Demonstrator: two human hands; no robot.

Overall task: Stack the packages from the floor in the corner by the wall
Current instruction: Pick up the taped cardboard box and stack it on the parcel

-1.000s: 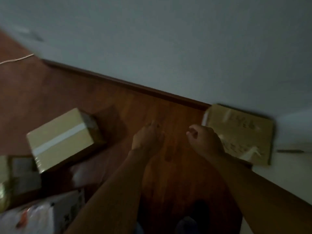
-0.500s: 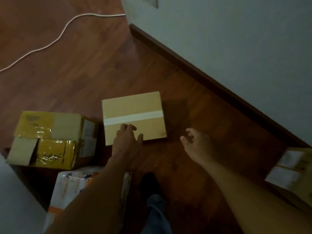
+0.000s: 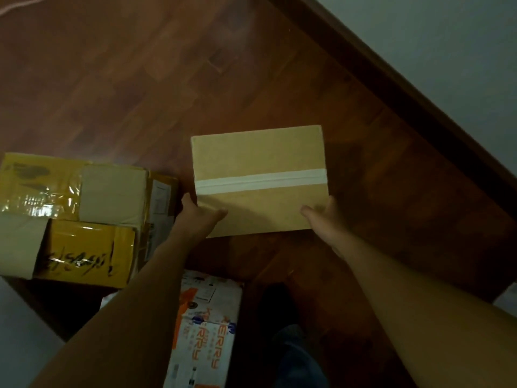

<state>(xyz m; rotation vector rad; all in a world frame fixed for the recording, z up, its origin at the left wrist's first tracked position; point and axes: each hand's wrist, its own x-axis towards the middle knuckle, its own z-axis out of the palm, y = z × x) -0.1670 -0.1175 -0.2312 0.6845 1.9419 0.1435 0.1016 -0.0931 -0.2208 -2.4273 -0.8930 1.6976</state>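
Packages lie on the dark wooden floor (image 3: 167,79) in dim light. Centre frame sits a plain brown box (image 3: 260,163) with a white tape strip across its top. The left hand (image 3: 200,217) grasps its lower left corner, thumb on the top face; the right hand (image 3: 326,219) grasps its lower right corner the same way. At the left edge is a yellow-taped box (image 3: 70,217) with dark scribbled writing. At the bottom centre lies a white parcel (image 3: 207,326) with orange lettering. The wall (image 3: 447,37) and its dark skirting board (image 3: 391,79) cross the upper right.
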